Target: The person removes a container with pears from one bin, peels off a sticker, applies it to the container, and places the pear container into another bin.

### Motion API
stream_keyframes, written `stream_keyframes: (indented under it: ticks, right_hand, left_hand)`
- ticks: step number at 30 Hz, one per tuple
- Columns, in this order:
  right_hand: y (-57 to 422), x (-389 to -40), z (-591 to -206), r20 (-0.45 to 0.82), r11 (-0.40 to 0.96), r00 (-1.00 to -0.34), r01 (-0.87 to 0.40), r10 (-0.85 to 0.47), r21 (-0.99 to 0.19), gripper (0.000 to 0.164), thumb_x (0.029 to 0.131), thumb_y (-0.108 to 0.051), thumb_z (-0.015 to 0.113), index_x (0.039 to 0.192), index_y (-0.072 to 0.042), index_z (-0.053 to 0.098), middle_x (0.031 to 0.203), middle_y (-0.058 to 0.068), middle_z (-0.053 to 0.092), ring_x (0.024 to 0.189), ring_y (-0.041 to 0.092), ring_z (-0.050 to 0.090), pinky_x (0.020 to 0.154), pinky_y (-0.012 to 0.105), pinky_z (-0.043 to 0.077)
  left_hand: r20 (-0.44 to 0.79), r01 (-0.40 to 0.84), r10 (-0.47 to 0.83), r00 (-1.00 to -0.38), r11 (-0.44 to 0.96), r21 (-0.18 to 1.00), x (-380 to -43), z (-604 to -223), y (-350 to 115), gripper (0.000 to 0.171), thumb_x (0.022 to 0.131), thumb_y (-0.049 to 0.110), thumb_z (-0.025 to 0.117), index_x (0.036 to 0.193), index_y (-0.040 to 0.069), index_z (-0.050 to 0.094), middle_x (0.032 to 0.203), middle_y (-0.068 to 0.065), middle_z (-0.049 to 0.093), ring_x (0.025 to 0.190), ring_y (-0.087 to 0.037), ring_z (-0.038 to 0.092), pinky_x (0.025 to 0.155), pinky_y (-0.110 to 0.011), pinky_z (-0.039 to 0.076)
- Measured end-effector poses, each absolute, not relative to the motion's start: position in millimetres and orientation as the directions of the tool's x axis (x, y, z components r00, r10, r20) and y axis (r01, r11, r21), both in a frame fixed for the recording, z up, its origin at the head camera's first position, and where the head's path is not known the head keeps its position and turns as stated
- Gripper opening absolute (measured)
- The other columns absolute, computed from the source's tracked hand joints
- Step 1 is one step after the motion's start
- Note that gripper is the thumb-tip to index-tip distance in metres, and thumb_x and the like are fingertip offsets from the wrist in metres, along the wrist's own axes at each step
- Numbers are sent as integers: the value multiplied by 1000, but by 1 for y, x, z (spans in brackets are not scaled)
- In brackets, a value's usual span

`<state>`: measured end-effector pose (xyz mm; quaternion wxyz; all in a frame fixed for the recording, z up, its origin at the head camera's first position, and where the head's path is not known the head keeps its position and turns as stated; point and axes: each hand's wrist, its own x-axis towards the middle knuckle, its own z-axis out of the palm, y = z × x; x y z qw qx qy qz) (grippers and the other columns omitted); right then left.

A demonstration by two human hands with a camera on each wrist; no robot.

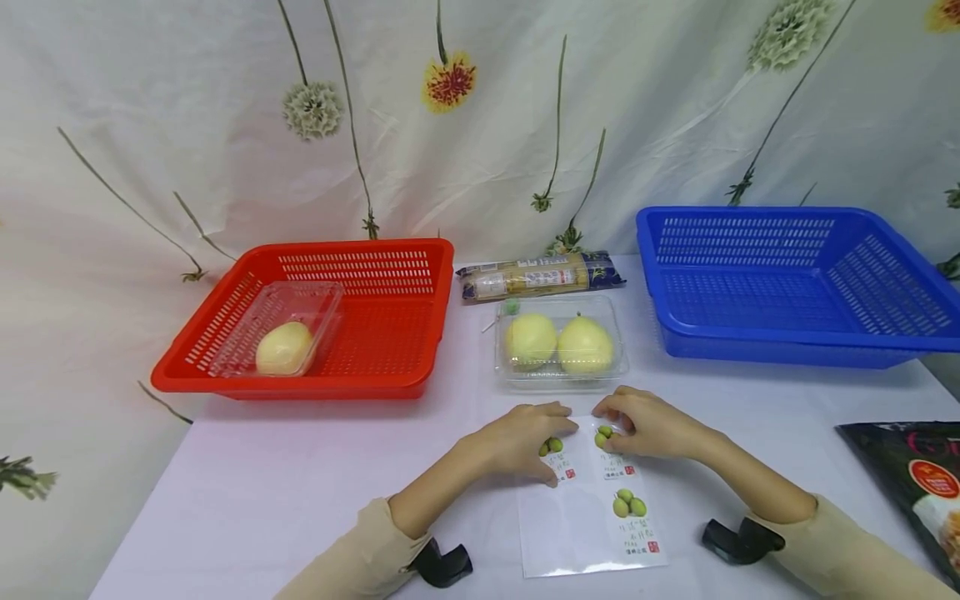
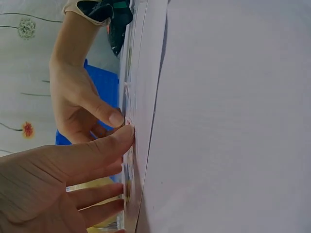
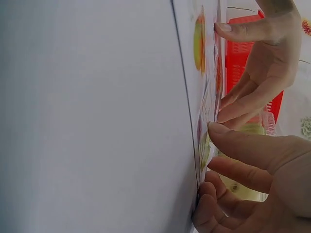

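A sticker sheet [image 1: 562,542] with green-fruit labels lies flat on the table in front of me. My left hand [image 1: 513,442] rests on its upper left part, thumb and fingertips touching the sheet. At the upper right, my right hand [image 1: 656,425] pinches the top of a fruit label [image 1: 617,468] between thumb and fingers. Another label [image 1: 630,521] sits lower on the sheet. In the right wrist view, the label under my right thumb [image 3: 221,128] looks slightly raised. Just beyond the hands stands a clear plastic box [image 1: 558,382] holding two pale yellow fruits [image 1: 585,343].
A red basket [image 1: 375,386] at the left holds a clear box with one pale fruit [image 1: 285,348]. At the back right stands a blue basket [image 1: 787,342]. A packet of long sticks [image 1: 540,277] lies behind the clear box. A dark bag [image 1: 911,475] lies at the right edge.
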<state>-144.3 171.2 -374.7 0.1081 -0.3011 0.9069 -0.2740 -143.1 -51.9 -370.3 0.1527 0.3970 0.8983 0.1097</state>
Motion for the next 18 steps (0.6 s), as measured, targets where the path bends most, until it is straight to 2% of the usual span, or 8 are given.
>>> stream_keyframes:
  ticks: [10, 18]
  right_hand:
    - [168, -144, -374, -21, 645, -775, -510, -632, -570, 29, 79, -14, 75, 102, 0, 65, 81, -2, 53, 70, 7, 45, 63, 23, 41]
    - [166, -144, -376, 12, 637, -786, -511, -619, -578, 12, 80, -8, 72, 83, -10, 61, 77, -2, 49, 67, 7, 42, 60, 22, 39]
  left_hand:
    - [-230, 667, 730, -643, 682, 299, -145, -371, -51, 64, 72, 29, 82, 129, 10, 59, 143, -5, 45, 134, -16, 37, 107, -36, 33]
    - [-228, 679, 734, -640, 679, 280, -144, -370, -50, 64, 71, 29, 82, 128, 11, 59, 142, -6, 45, 133, -17, 38, 106, -35, 34]
